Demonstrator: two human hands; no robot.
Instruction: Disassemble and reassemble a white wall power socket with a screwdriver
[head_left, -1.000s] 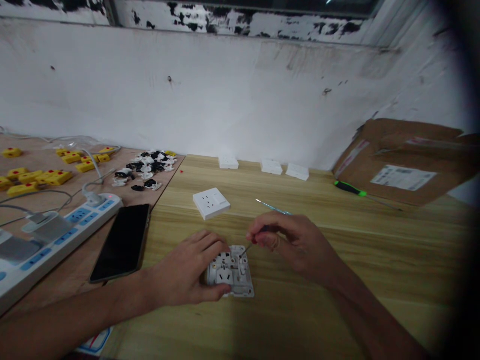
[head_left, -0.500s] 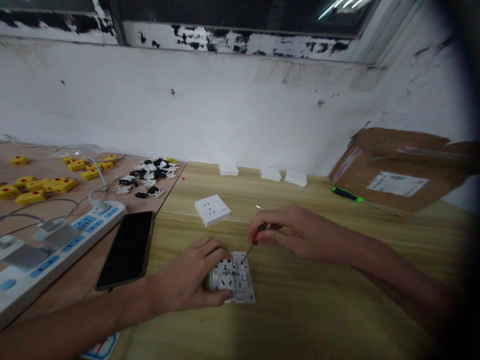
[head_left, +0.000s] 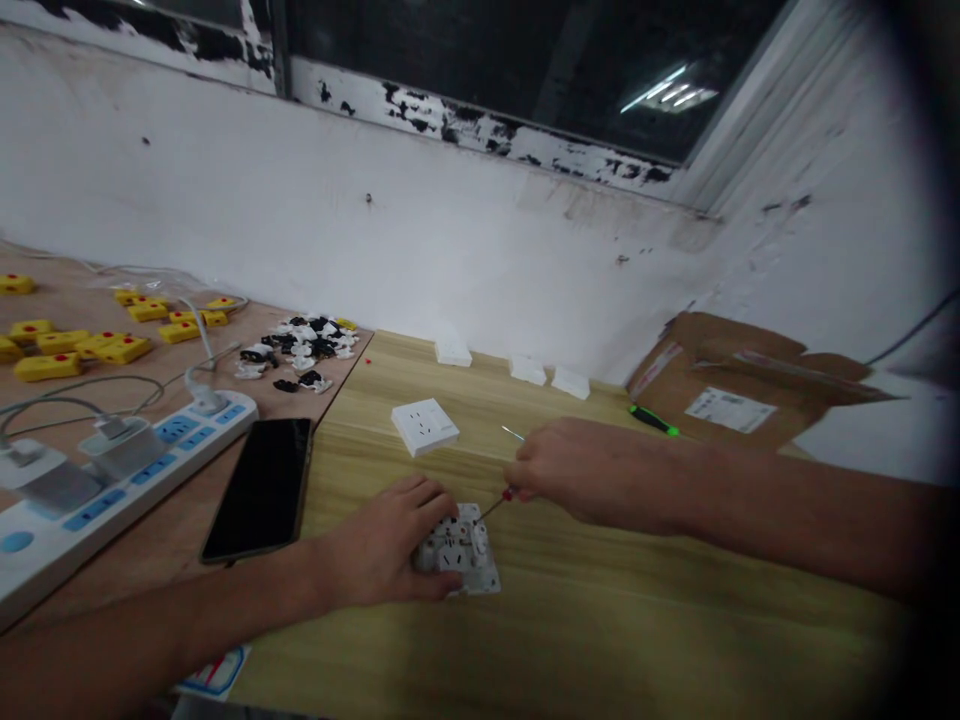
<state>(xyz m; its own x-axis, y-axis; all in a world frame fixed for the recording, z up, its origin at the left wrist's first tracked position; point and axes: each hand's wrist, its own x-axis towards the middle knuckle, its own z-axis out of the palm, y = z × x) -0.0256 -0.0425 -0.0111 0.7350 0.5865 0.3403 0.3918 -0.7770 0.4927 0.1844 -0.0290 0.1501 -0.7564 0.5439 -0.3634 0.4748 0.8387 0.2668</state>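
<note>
metal shaft (head_left: 493,507) slants, tip (head_left: 477,521) leftward | left hand (head_left: 394,545) clamps socket (head_left: 459,557) | right hand (head_left: 562,470) clamps screwdriver (head_left: 508,494)

Your left forearm (head_left: 225,602), bare, slants up from the lower left corner; your left hand (head_left: 394,545) is back upward, its fingers (head_left: 433,507) bent and its thumb (head_left: 433,586) stretched below them in a grip. Your right forearm (head_left: 750,505), also bare, enters nearly level from the right, ending in your right hand (head_left: 562,465), fingers curled closed, pointing left
</note>
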